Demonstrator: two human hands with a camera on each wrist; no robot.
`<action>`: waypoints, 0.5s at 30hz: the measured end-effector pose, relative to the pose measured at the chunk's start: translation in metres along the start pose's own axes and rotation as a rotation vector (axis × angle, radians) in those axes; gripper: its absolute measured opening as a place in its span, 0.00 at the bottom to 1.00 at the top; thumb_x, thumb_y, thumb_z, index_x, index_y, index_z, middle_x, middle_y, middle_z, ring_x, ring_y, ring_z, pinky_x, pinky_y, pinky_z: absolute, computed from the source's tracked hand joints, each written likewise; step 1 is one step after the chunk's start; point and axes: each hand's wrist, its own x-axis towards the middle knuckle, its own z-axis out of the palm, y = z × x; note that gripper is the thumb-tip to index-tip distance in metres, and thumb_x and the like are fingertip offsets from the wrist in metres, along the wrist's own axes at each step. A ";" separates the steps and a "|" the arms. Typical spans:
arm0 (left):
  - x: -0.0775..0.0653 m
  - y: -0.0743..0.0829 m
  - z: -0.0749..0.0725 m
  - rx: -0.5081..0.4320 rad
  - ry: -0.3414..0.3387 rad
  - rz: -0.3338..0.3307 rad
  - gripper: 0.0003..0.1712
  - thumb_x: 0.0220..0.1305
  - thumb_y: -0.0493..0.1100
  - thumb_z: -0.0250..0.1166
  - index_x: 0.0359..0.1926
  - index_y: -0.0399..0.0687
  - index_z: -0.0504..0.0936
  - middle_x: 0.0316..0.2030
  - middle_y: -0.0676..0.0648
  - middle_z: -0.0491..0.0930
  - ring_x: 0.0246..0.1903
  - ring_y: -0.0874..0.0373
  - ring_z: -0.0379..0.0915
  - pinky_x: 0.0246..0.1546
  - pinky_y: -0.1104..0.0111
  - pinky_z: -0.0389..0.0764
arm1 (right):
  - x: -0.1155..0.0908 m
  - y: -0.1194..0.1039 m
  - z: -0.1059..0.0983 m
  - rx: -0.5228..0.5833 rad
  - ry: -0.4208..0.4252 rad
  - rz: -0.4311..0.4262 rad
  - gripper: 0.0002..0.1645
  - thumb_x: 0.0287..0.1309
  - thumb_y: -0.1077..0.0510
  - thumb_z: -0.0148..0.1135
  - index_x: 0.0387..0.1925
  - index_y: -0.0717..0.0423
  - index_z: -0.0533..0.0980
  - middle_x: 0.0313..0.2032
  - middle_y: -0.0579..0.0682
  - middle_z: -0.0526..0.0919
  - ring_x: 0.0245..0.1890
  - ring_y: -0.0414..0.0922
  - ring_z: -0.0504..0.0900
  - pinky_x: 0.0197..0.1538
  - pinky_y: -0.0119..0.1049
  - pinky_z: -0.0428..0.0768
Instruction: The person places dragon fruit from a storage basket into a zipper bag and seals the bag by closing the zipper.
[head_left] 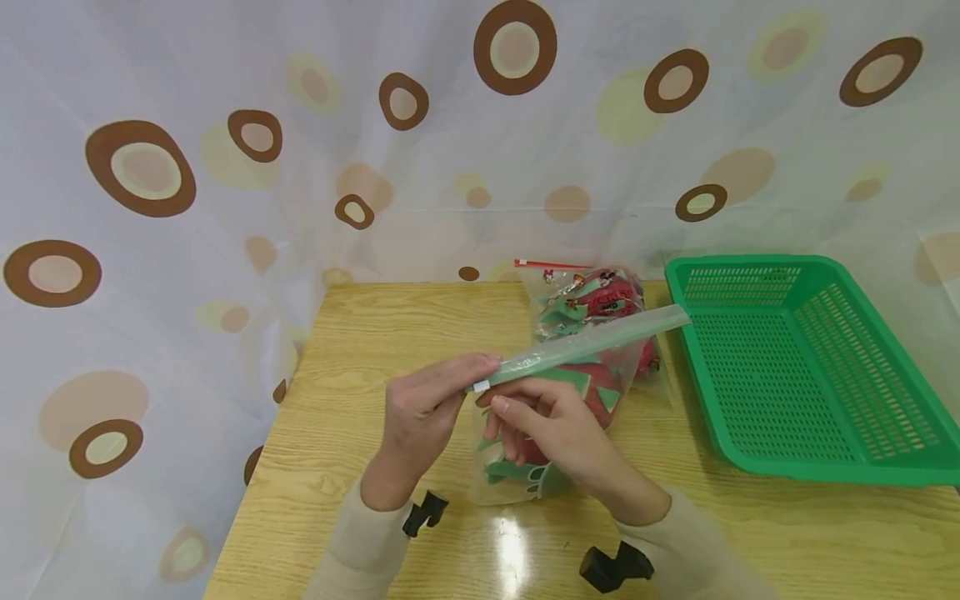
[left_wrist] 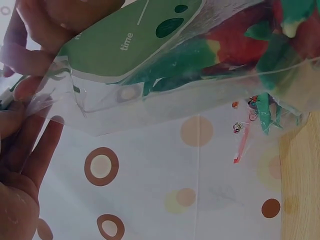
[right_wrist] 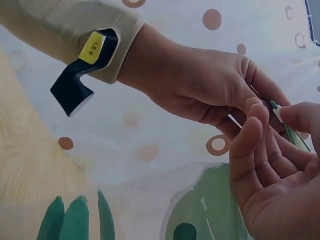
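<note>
A clear zip bag hangs tilted between my hands, its frosted zip strip rising to the right. Red and green soft-looking pieces show inside, and a pale green printed panel covers part of it in the left wrist view. My left hand grips the strip's left end. Close beside it, my right hand pinches at the small white slider with thumb and forefinger, its other fingers loosely bent. In the right wrist view the right thumb lies against the slider.
Behind, a second clear bag with a red zip strip holds similar red and green pieces. A green plastic basket stands on the right of the wooden table. A white curtain with brown rings surrounds the table.
</note>
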 end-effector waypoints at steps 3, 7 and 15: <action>0.001 0.001 0.001 0.006 0.003 0.035 0.14 0.65 0.24 0.59 0.45 0.36 0.87 0.39 0.38 0.88 0.41 0.50 0.87 0.45 0.69 0.86 | 0.002 0.000 0.002 0.050 -0.006 0.011 0.16 0.73 0.58 0.52 0.46 0.70 0.78 0.28 0.47 0.82 0.17 0.40 0.75 0.25 0.34 0.80; 0.002 0.003 0.003 -0.007 -0.007 0.064 0.12 0.65 0.25 0.60 0.45 0.34 0.87 0.39 0.37 0.88 0.40 0.49 0.87 0.45 0.68 0.86 | 0.004 0.002 0.004 0.191 -0.035 0.039 0.14 0.73 0.57 0.52 0.43 0.62 0.81 0.25 0.45 0.82 0.15 0.37 0.73 0.17 0.31 0.70; 0.000 0.003 0.002 -0.024 -0.014 0.034 0.14 0.66 0.23 0.58 0.46 0.33 0.86 0.39 0.38 0.88 0.40 0.49 0.87 0.44 0.69 0.86 | 0.007 0.010 0.004 0.504 -0.166 0.032 0.16 0.76 0.62 0.44 0.45 0.58 0.80 0.27 0.43 0.84 0.17 0.32 0.76 0.19 0.24 0.70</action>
